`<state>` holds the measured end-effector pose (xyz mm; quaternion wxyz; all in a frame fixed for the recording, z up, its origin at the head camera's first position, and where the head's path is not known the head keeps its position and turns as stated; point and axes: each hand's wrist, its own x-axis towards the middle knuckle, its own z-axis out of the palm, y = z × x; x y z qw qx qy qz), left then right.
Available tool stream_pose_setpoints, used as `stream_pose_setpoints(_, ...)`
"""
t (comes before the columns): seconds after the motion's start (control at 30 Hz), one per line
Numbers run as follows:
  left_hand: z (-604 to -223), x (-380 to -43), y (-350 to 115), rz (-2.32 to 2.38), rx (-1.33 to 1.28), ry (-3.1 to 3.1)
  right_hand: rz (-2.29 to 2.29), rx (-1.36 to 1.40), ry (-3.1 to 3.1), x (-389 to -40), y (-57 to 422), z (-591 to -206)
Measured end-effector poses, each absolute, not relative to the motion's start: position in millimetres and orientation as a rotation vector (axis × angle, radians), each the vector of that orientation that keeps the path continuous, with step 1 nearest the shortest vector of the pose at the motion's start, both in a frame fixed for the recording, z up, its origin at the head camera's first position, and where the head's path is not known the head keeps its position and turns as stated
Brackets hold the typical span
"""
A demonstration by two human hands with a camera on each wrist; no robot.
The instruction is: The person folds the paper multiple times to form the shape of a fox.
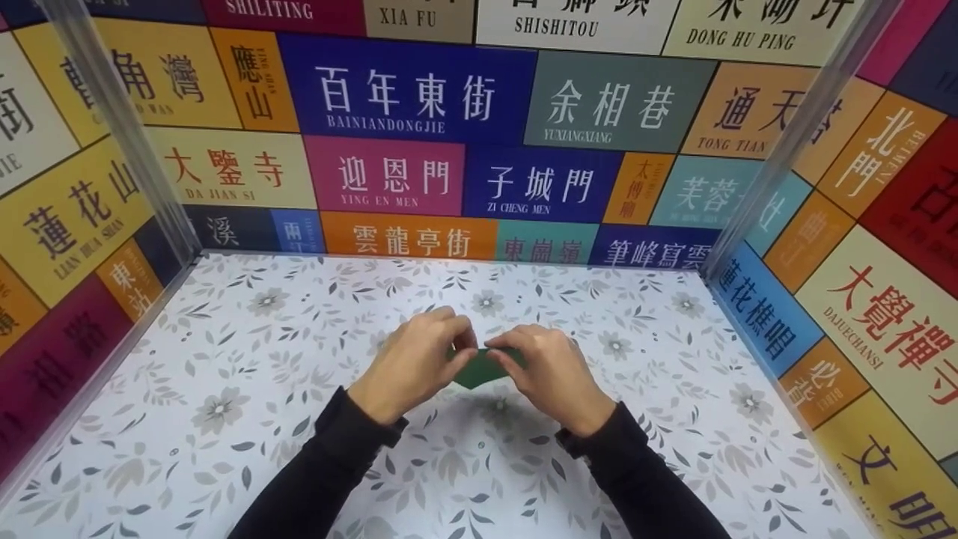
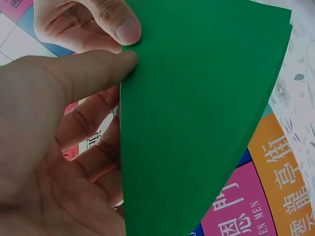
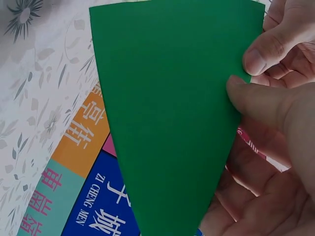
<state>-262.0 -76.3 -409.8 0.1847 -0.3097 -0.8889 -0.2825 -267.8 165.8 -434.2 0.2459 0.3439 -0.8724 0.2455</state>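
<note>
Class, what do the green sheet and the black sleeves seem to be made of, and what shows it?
Green sheet: probably paper or thin card, smooth and matt; its crisp, thin, doubled edge suggests it.
Black sleeves: apparently cloth, dull; soft-looking outline, no shine. Fibre unclear.

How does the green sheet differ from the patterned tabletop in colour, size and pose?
Colour: the green sheet is plain green; the patterned tabletop is white with greyish flowers and leaves.
Size: the green sheet is far smaller than the patterned tabletop.
Pose: the left hand and right hand pinch the green sheet; the patterned tabletop lies flat.
</note>
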Motion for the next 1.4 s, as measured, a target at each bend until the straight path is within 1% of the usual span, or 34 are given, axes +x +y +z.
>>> stream_pose_setpoints(0.2, -407.7, -260.6, -77.2, -0.775, -0.864, -2.518, 0.718, 0.951, -2.391, -266.9, 164.8, -432.9)
stream_pose_setpoints(0.5, -409.4, -258.8, -73.9, -0.739, -0.928, -2.422, 0.738, 0.988, -2.351, -265.3, 166.6, -429.1)
stream_pose_setpoints(1.4, -411.2, -264.4, -75.8, -0.744, -1.014, -2.428, 0.780, 1.025, -2.392, -266.6, 171.1, -426.4)
